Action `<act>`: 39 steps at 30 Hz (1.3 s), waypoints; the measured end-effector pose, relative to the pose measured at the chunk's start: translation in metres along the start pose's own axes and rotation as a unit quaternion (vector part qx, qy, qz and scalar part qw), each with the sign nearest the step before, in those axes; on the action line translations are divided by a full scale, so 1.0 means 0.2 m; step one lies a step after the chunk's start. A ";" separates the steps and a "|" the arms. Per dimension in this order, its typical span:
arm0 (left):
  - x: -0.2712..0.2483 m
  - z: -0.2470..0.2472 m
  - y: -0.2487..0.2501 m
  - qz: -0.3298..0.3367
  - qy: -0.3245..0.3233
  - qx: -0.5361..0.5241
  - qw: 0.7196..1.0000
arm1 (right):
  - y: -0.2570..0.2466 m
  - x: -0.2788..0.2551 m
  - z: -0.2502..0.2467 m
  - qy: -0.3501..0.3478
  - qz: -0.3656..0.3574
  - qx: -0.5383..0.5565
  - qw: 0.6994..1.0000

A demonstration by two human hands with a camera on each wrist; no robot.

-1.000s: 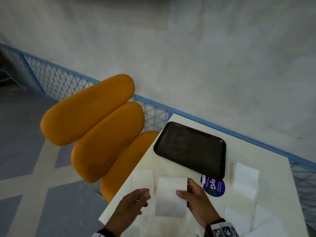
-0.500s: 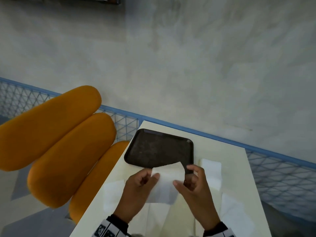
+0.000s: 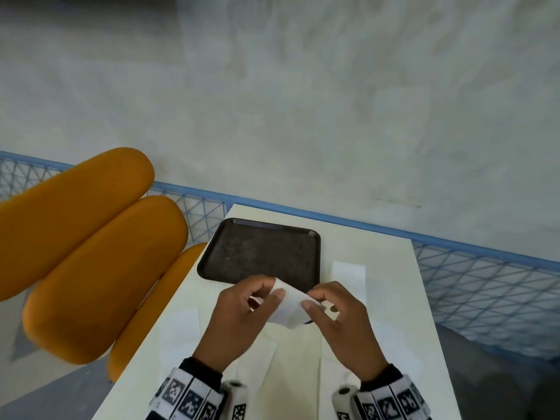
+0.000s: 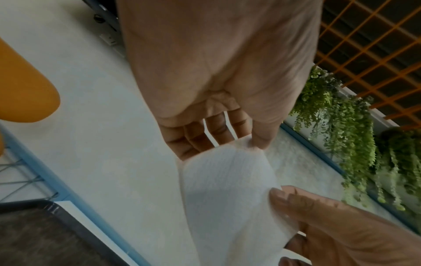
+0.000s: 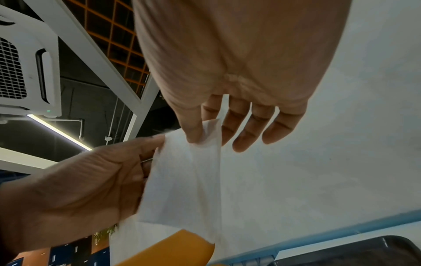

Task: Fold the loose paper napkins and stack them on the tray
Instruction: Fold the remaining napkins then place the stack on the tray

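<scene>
Napkin point(image 3: 288, 304) folding was the step in hand: I held one white paper sheet up off the surface point(image 3: 391, 268), just in front of the near edge of the tray point(image 3: 260, 256). My left hand point(image 3: 239, 316) pinched its left edge between thumb and forefinger, and my right hand point(image 3: 336, 316) pinched the opposite edge the same way; the remaining fingers point(image 5: 248, 131) of the right hand hung free beside the sheet. The two hands stood close together with the sheet bowed between them, so I judged the fold to be part-made, not yet creased.

The next move, as I judged it, called for bringing the two held edges together, aligning the corners, pressing the crease flat, and then laying the folded piece on the tray. The paper looked thin and limp, so uneven pull risked a skewed fold or a tear.

No napkin lay on the dark tray. Other loose napkins point(image 3: 348, 274) lay flat on the pale surface: one to the right of the tray, others nearer me on both sides.

An orange padded chair point(image 3: 91, 253) stood to the left. A blue mesh railing point(image 3: 485, 283) ran behind the surface, with a grey wall point(image 3: 303, 101) beyond. The left wrist view showed hanging green plants point(image 4: 355, 144).
</scene>
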State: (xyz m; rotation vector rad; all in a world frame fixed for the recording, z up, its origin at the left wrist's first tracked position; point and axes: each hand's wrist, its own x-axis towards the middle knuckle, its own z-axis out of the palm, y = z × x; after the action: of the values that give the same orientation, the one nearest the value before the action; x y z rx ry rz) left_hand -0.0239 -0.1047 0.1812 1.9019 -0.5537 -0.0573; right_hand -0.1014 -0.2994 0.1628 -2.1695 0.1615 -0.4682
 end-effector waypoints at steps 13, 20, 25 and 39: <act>0.00 0.13 0.10 -0.026 -0.059 0.036 0.997 | 0.06 -0.04 -0.19 -0.111 0.007 0.075 0.991; 0.01 0.20 0.15 0.002 -0.062 0.059 0.996 | 0.02 0.08 -0.19 -0.091 -0.077 0.009 0.993; 0.04 0.20 0.14 0.005 0.014 0.037 0.999 | 0.05 0.11 -0.25 -0.086 -0.081 0.006 0.993; 0.11 0.31 0.10 -0.109 0.081 -0.099 0.986 | 0.11 0.09 -0.22 0.038 0.049 0.167 0.984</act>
State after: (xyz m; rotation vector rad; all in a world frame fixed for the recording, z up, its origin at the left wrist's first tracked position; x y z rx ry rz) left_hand -0.0298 -0.1740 0.1796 1.7470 -0.2200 -0.0944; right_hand -0.1001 -0.3513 0.1743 -1.8082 0.2148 -0.4858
